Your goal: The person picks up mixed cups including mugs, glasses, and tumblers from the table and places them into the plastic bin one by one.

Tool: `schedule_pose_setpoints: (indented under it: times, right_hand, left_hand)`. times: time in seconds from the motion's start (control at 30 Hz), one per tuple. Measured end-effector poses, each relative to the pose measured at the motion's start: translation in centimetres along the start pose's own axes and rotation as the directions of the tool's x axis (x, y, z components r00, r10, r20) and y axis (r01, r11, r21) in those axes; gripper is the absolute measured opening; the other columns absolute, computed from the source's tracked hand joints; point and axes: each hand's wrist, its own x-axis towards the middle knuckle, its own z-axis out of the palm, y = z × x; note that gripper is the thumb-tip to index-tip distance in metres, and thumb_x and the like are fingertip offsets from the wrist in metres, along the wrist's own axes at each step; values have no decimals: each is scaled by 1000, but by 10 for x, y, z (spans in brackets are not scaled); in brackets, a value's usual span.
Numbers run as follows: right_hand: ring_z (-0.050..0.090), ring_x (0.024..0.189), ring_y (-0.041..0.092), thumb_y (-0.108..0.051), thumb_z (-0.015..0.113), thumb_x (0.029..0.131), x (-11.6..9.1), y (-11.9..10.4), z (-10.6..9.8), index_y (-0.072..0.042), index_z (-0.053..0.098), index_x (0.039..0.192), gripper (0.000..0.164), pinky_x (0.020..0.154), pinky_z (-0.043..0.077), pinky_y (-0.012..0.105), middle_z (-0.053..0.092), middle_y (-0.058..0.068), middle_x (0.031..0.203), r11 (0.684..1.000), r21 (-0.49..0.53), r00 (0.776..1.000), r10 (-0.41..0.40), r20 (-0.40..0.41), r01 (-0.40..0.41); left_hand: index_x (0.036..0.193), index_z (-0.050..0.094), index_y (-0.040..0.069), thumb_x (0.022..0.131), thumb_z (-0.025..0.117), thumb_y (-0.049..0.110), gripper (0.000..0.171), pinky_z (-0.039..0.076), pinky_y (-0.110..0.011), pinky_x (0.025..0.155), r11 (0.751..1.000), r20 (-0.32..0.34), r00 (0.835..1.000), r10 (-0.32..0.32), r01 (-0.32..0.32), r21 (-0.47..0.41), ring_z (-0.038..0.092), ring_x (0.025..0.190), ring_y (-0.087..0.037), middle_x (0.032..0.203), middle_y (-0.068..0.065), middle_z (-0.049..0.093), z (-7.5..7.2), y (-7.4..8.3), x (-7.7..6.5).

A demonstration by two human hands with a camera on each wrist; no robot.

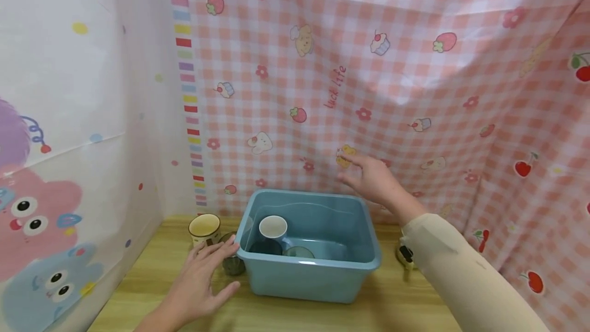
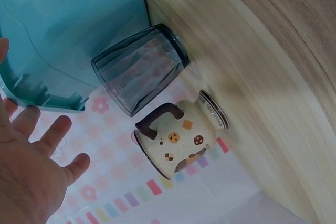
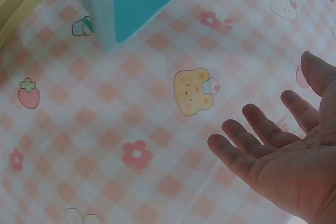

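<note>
A blue plastic basin point(image 1: 309, 282) stands on the wooden table. Inside it, towards the left, are a white cup point(image 1: 273, 227), a dark cup point(image 1: 265, 248) and a clear greenish glass point(image 1: 298, 252). My left hand point(image 1: 199, 279) has its fingers spread, fingertips right at the basin's left rim. Beyond those fingers, a smoky glass tumbler point(image 2: 140, 69) and a cream mug point(image 2: 178, 139) with a brown handle and cookie prints stand beside the basin. My right hand point(image 1: 374, 180) hovers above the basin's back right corner, fingers extended and palm bare in the right wrist view.
Behind the basin hangs a pink checked cloth point(image 1: 396, 81); a white printed cloth point(image 1: 92, 183) closes off the left side. Right of the basin, a small yellowish shiny object point(image 1: 405, 256) is partly covered by my right sleeve point(image 1: 454, 265). The wooden table point(image 1: 143, 291) extends around the basin.
</note>
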Motion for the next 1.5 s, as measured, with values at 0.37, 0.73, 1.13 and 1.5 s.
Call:
schedule_pose_setpoints:
  times: [0.37, 0.73, 1.13, 1.5]
  right_hand:
    - [60, 139, 41, -45, 67, 106, -12, 28, 1, -22, 51, 161, 62, 112, 52, 62, 54, 18, 162, 999, 31, 997, -8, -78, 11]
    - [70, 124, 45, -45, 65, 106, -24, 44, -8, -15, 49, 162, 65, 113, 49, 65, 41, 25, 168, 999, 33, 994, 46, -103, -43]
    - [50, 147, 50, -50, 63, 106, -34, 59, -16, -15, 46, 164, 69, 114, 48, 66, 50, 22, 164, 997, 51, 993, 65, -103, -60]
    - [53, 142, 53, -51, 61, 107, -44, 73, -14, -14, 46, 163, 69, 112, 48, 69, 54, 27, 158, 997, 15, 991, 78, -105, -76]
  left_hand:
    - [151, 61, 19, 81, 90, 33, 77, 36, -75, 111, 1000, -13, 1000, 2, -2, -7, 67, 127, -32, 158, -1, 61, 0, -1, -2]
    - [152, 60, 20, 81, 91, 34, 78, 37, -76, 111, 1000, -10, 1000, 5, -5, -8, 67, 127, -33, 159, 0, 60, 0, 0, -1]
    - [151, 60, 19, 80, 92, 31, 79, 37, -75, 111, 1000, -15, 1000, 14, -14, -12, 66, 127, -34, 159, -1, 60, -1, 0, -2]
    - [152, 60, 21, 81, 91, 33, 79, 36, -72, 113, 1000, -10, 1000, 7, -7, -7, 66, 128, -32, 159, -2, 60, 1, -2, -2]
